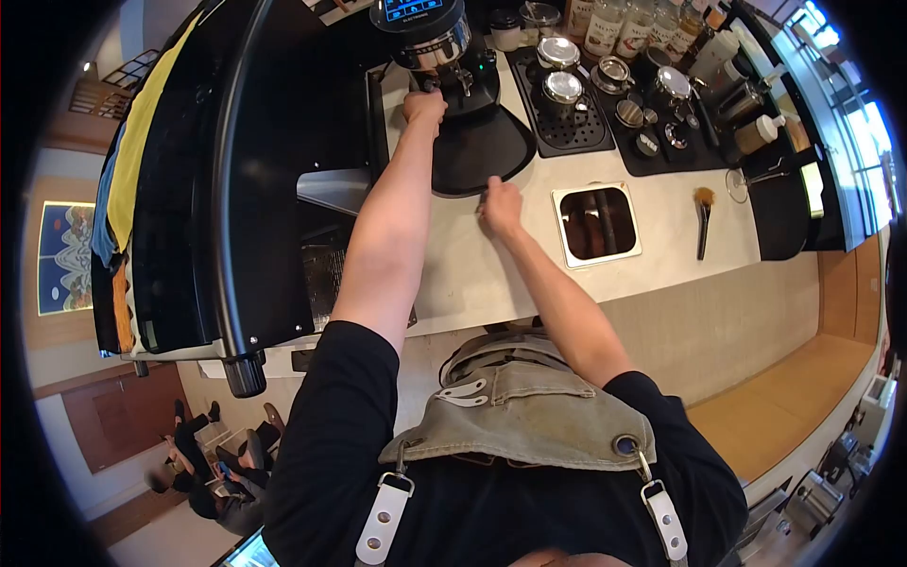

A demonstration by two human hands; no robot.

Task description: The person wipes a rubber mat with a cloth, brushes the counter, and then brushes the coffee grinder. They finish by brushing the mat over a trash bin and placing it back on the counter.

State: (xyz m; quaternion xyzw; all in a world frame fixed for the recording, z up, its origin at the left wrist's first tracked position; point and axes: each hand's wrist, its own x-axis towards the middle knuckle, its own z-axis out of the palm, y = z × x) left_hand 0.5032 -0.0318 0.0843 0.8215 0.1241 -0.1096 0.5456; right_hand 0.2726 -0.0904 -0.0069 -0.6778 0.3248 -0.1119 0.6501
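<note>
My left hand (425, 107) is closed beside the coffee grinder (439, 47), just under its spout. Whatever its fingers hold is hidden; a small dark part shows at the fingertips. My right hand (501, 204) rests low over the counter, fingers curled in, at the front edge of a black grinder tray (482, 156). I cannot make out whether it grips anything. The grinder has a lit blue screen (413, 9) on top and a metal fork under the spout.
Left stands a large black espresso machine (269, 189). A square knock-out bin (635, 250) is sunk into the counter (463, 274). A brush (703, 222) lies to its right. Tampers on a black mat (675, 156), a drip tray (573, 137) and syrup bottles (605, 30) stand behind.
</note>
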